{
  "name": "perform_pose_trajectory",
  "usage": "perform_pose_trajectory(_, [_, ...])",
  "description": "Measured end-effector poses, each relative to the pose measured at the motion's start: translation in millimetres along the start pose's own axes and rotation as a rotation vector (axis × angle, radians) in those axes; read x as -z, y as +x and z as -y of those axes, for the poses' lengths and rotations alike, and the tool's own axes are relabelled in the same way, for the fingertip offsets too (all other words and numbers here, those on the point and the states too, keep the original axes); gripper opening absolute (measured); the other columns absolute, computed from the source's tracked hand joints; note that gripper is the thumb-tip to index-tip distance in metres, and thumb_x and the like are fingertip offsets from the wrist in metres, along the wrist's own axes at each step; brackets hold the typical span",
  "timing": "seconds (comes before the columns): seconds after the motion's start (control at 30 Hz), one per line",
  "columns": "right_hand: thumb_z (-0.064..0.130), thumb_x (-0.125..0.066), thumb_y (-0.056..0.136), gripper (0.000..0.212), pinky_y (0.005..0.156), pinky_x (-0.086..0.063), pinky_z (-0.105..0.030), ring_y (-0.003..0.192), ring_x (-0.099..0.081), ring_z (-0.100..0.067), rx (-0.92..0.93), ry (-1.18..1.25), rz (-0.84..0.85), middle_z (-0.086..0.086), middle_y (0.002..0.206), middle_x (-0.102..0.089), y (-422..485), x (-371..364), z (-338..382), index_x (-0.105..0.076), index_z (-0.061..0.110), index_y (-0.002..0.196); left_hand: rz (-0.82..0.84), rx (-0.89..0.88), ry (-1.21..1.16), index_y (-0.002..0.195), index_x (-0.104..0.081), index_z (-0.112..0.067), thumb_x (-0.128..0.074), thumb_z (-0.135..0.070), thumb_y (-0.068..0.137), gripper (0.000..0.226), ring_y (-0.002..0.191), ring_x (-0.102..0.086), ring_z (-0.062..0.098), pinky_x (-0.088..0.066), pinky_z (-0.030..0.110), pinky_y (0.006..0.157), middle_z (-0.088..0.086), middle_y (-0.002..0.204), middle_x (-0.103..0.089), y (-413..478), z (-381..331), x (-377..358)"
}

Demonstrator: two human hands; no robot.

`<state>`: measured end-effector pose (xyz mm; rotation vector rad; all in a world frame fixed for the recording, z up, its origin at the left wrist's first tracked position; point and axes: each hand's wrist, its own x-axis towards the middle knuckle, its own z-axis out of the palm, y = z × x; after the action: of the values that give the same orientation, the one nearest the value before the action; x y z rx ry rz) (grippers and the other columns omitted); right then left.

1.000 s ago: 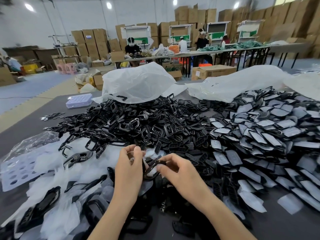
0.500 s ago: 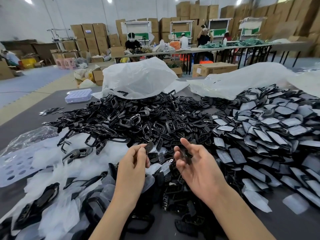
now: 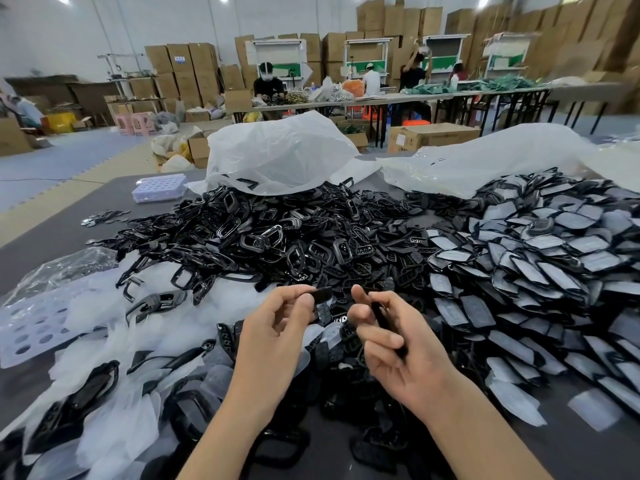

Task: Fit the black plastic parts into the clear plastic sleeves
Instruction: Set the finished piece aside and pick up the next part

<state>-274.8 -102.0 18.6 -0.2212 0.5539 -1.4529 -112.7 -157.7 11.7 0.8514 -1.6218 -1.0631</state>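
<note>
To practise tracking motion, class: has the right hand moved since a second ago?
Yes. The right hand has drawn rightward, toward the sleeved pile, and no longer meets the left hand over one part.

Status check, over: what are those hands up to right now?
Left hand pinching small black part. Right hand holding thin black part. Hands apart, pieces not touching. Loose parts pile just beyond.
</note>
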Motion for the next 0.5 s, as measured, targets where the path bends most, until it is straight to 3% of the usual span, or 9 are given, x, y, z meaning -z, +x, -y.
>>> perform_pose_trajectory(0.07, [0.018, -0.054, 0.088, 0.019, 0.023, -0.019, -0.015, 0.028, -0.029, -0.004, -0.097, 0.023, 0.005, -0.006, 0.074, -0.058, -0.5, -0.4, -0.8, -0.066, 0.007, 0.098, 0.1, -0.062, -0.046, 0.102, -0.071, -0.035, -0.059, -0.046, 0.095, 0.017, 0.091, -0.067, 0.012, -0.05, 0.026, 0.081, -0.003, 0.1, -0.072, -4.5, -8.6, 0.2])
perform_pose_trajectory(0.13, [0.018, -0.052, 0.089, 0.019, 0.024, -0.017, -0.015, 0.027, -0.029, -0.004, -0.185, -0.008, 0.03, -0.006, 0.068, -0.058, -2.4, -2.8, -2.1, -0.067, 0.006, 0.09, 0.223, -0.105, -0.08, 0.101, -0.071, -0.029, -0.058, -0.041, 0.094, 0.019, 0.113, -0.065, 0.012, -0.049, 0.03, 0.095, -0.007, 0.121, -0.07, -10.4, -13.6, -0.4])
perform_pose_trajectory(0.2, [0.023, -0.05, 0.09, 0.028, 0.026, -0.016, -0.013, 0.026, -0.031, -0.002, -0.231, -0.104, 0.057, -0.002, 0.058, -0.056, -5.0, -4.7, -4.3, -0.067, 0.007, 0.075, 0.328, -0.101, -0.043, 0.098, -0.07, -0.028, -0.059, -0.033, 0.095, 0.012, 0.123, -0.059, 0.013, -0.043, 0.028, 0.1, -0.013, 0.13, -0.066, -15.4, -14.4, -3.1])
perform_pose_trajectory(0.27, [0.034, -0.046, 0.096, 0.045, 0.026, -0.017, -0.012, 0.026, -0.032, -0.002, -0.258, -0.187, 0.066, 0.0, 0.055, -0.057, -5.5, -3.6, -6.0, -0.067, 0.009, 0.065, 0.354, -0.133, 0.054, 0.095, -0.069, -0.03, -0.06, -0.025, 0.094, 0.011, 0.122, -0.056, 0.009, -0.04, 0.015, 0.094, -0.02, 0.129, -0.064, -18.8, -13.9, -6.0])
perform_pose_trajectory(0.33, [0.046, -0.052, 0.095, 0.048, 0.024, -0.02, -0.013, 0.026, -0.031, -0.002, -0.271, -0.201, 0.057, -0.001, 0.055, -0.053, -5.6, -1.2, -6.4, -0.063, 0.008, 0.067, 0.349, -0.162, 0.12, 0.092, -0.07, -0.029, -0.06, -0.022, 0.093, 0.012, 0.119, -0.056, 0.009, -0.041, 0.01, 0.086, -0.022, 0.123, -0.066, -19.9, -14.1, -8.3])
perform_pose_trajectory(0.43, [0.058, -0.057, 0.088, 0.055, 0.025, -0.023, -0.014, 0.028, -0.032, -0.002, -0.265, -0.249, 0.067, 0.0, 0.052, -0.05, -5.2, 3.5, -4.3, -0.061, 0.006, 0.07, 0.369, -0.186, 0.179, 0.093, -0.069, -0.031, -0.06, -0.023, 0.095, 0.013, 0.102, -0.062, 0.011, -0.044, 0.013, 0.081, -0.017, 0.102, -0.07, -20.7, -13.4, -11.1])
perform_pose_trajectory(0.5, [0.062, -0.055, 0.088, 0.059, 0.027, -0.029, -0.016, 0.032, -0.038, -0.003, -0.243, -0.28, 0.103, -0.001, 0.058, -0.056, -4.9, 4.1, -3.2, -0.068, 0.007, 0.073, 0.299, -0.154, 0.197, 0.095, -0.069, -0.034, -0.061, -0.025, 0.098, 0.012, 0.093, -0.065, 0.009, -0.046, 0.015, 0.078, -0.016, 0.094, -0.07, -19.9, -10.9, -11.8])
